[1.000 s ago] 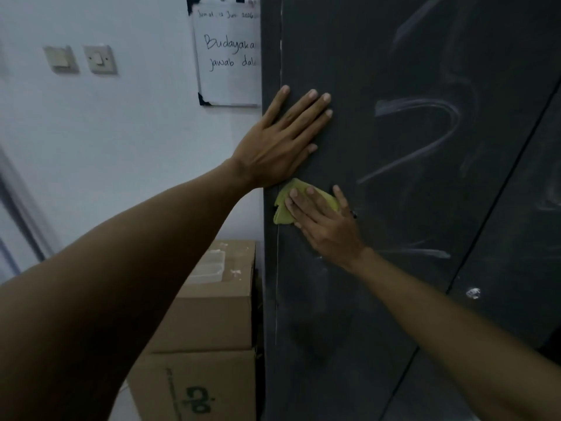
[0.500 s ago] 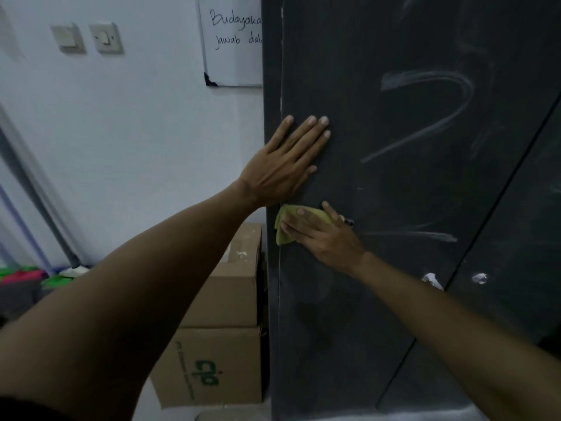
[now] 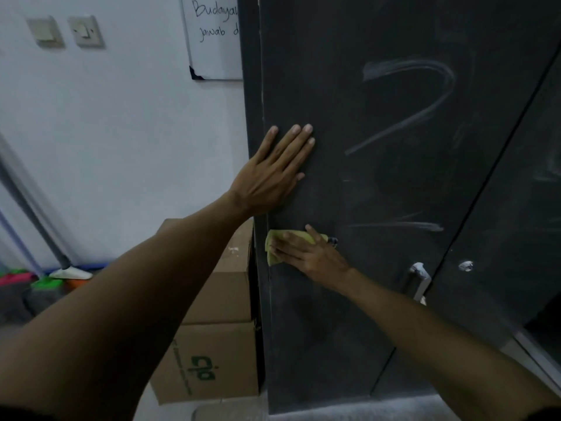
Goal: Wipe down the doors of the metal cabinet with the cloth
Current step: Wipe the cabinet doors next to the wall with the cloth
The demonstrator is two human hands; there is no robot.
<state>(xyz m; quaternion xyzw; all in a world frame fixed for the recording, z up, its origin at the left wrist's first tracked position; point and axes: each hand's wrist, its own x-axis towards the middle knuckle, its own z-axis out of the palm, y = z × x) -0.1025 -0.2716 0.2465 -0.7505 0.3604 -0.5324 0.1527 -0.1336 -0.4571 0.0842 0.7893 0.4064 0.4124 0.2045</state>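
Two bare forearms reach in from the bottom edge, the left one large in the lower left and the right one crossing from the lower right. The right hand (image 3: 309, 256) lies flat with straight fingers pointing left and the thumb raised, pressing a yellow-green cloth (image 3: 272, 240) against the left door (image 3: 379, 299) of the dark metal cabinet, close to that door's left edge; the cloth shows only past the fingertips and above the knuckles. Just above it, apart from the cloth, the left hand (image 3: 270, 174) is spread wide, palm and straight fingers flat on the same door near its edge, holding nothing. Pale smeared streaks (image 3: 406, 117) curve across the door to the right of both hands. Lower right, a metal handle (image 3: 420, 279) sits beside the seam between the doors, and a small keyhole (image 3: 466, 265) marks the right door (image 3: 522, 192). Left of the cabinet, two cardboard boxes (image 3: 212, 354) stand stacked, touching its side. Beyond them a slanted pole (image 3: 30, 208) leans at the white wall (image 3: 121, 132), above coloured items on the floor. High on the wall are two switches (image 3: 86, 31) and a whiteboard (image 3: 215, 41) with handwriting, partly hidden by the cabinet.
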